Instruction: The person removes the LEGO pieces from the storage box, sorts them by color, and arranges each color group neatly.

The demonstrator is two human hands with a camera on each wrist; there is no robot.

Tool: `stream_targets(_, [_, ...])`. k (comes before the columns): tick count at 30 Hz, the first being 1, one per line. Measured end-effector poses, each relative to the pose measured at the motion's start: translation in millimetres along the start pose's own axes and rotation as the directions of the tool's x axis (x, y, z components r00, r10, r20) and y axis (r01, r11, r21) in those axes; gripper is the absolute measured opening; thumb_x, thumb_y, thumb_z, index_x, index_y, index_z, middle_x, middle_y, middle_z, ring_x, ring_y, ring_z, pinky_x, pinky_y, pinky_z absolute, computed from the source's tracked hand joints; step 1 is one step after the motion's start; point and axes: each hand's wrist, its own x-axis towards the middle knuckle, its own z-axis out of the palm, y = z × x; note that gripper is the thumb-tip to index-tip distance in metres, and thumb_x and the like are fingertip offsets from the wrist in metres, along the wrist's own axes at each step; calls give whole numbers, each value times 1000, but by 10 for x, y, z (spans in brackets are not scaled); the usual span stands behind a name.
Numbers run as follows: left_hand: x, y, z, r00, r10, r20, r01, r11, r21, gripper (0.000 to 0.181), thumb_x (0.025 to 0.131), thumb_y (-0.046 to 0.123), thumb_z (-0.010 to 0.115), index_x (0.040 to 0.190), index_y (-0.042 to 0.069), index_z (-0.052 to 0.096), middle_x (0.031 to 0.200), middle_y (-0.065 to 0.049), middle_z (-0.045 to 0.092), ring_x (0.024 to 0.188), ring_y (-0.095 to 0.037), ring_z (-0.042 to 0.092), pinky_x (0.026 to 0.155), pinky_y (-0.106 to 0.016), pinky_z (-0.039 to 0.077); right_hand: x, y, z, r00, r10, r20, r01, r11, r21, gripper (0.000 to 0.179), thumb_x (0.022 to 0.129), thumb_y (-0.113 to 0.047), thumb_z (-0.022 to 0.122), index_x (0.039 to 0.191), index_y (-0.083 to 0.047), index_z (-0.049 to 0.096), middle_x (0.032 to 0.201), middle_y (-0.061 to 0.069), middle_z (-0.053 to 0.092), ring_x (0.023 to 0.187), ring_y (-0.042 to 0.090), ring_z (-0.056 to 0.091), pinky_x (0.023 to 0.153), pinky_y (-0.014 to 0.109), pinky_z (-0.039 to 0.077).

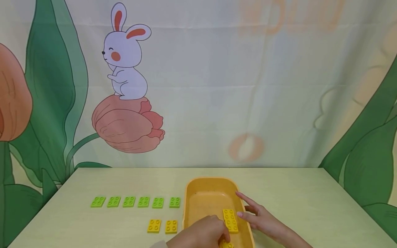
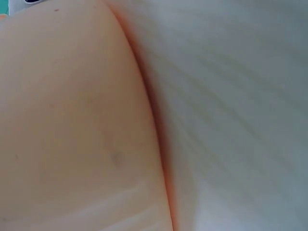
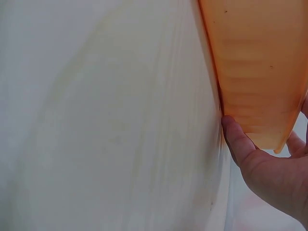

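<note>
A yellow-orange tray [image 1: 193,201] stands on the table. Inside it, along the right wall, are yellow toy building bricks [image 1: 230,221] with round studs. My left hand [image 1: 206,231] reaches over the tray's near left side, its curled fingers pinching another yellow brick [image 1: 227,245] at the lower picture edge; the fingertips are partly hidden. With my right hand [image 1: 263,218] I hold the tray's right side, fingers spread at the rim. In the right wrist view, fingers of the right hand [image 3: 269,168] touch the tray's outer wall [image 3: 260,82]. Only bare skin and a pale surface fill most of the left wrist view.
Left of the tray, several green bricks [image 1: 129,202] form a spaced row across the table [image 1: 297,193]. Nearer to me lie two yellow bricks, one [image 1: 154,226] beside the other [image 1: 171,226]. A printed curtain [image 1: 201,86] hangs behind the table's far edge.
</note>
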Motion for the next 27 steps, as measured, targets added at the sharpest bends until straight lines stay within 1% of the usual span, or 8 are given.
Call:
stream_targets(4, [-35, 20, -9, 999, -47, -21, 45, 997, -64, 15, 73, 35, 74, 77, 22, 71, 58, 12, 52, 55, -4, 47, 51, -17, 40, 3, 3, 4, 1000, 3, 3, -3, 1000, 2, 67, 94, -27, 50, 147, -14, 11, 129, 27, 39, 102, 23, 54, 85, 41, 48])
stream_targets(9, [-63, 11, -33, 995, -87, -54, 78, 986, -146, 20, 70, 34, 77, 84, 21, 72, 69, 14, 56, 63, -2, 50, 60, -17, 44, 6, 3, 11, 1000, 14, -13, -14, 1000, -17, 67, 94, -28, 50, 147, -14, 12, 129, 27, 40, 102, 23, 55, 84, 43, 48])
stream_targets(15, [-113, 5, -83, 984, -172, -53, 150, 948, -282, 23, 65, 32, 81, 82, 21, 71, 73, 10, 56, 67, -7, 51, 63, -22, 44, 5, -3, 17, 1000, 18, -21, -19, 1000, -21, 67, 93, -28, 51, 147, -15, 13, 129, 28, 39, 103, 24, 54, 84, 43, 48])
stream_targets(18, [-162, 3, -115, 979, -192, -68, 162, 936, -311, 23, 64, 31, 82, 82, 21, 71, 74, 11, 57, 69, -7, 52, 65, -23, 45, 2, -17, 23, 999, 23, -28, -24, 999, -22, 67, 93, -28, 51, 147, -14, 13, 130, 29, 38, 103, 24, 54, 84, 43, 48])
stream_targets(20, [-204, -4, -146, 980, -178, -87, 142, 936, -323, 23, 64, 26, 82, 83, 20, 71, 75, 12, 58, 70, -6, 52, 66, -23, 45, 2, -24, 26, 999, 29, -34, -30, 999, -25, 67, 93, -28, 51, 147, -14, 13, 130, 29, 38, 103, 23, 54, 84, 43, 48])
stream_targets(23, [-268, -59, -215, 988, -67, -139, 29, 965, -259, 23, 66, 20, 80, 87, 17, 71, 78, 15, 59, 70, -1, 53, 66, -19, 46, 4, -25, 25, 999, 33, -38, -34, 999, -27, 67, 93, -28, 51, 147, -14, 13, 129, 29, 38, 102, 23, 55, 84, 43, 48])
stream_targets(24, [-292, -77, -241, 987, -36, -156, -3, 970, -242, 23, 66, 17, 79, 89, 15, 71, 79, 15, 59, 70, 0, 53, 66, -18, 46, 5, -24, 23, 999, 32, -35, -33, 999, -25, 67, 93, -28, 51, 147, -14, 13, 129, 29, 38, 102, 24, 55, 84, 43, 48])
stream_targets(27, [-364, -133, -320, 979, 14, -203, -62, 970, -233, 26, 66, 12, 76, 91, 13, 71, 82, 16, 60, 71, 2, 53, 66, -15, 47, 6, -21, 14, 999, 26, -29, -27, 999, -18, 67, 93, -28, 51, 147, -13, 13, 129, 29, 39, 101, 23, 55, 83, 42, 49])
